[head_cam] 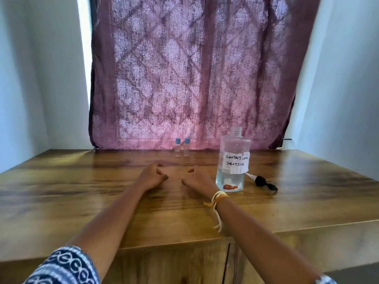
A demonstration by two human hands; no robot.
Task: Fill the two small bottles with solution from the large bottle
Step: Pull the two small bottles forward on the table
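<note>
Two small clear bottles with blue caps, one on the left (177, 148) and one on the right (186, 147), stand side by side at the back of the wooden table (82, 181). The large clear bottle (233, 160), uncapped and labelled "contact lens solution", stands to their right with liquid in its lower part. My left hand (152, 176) rests on the table with its fingers loosely curled and nothing in it. My right hand (196, 179) lies beside it, just left of the large bottle, fingers curled and holding nothing.
A black pump cap with a white tube (263, 181) lies on the table right of the large bottle. A purple patterned curtain (190, 74) hangs behind the table, with pale walls on both sides. A cabinet front shows below the table's near edge.
</note>
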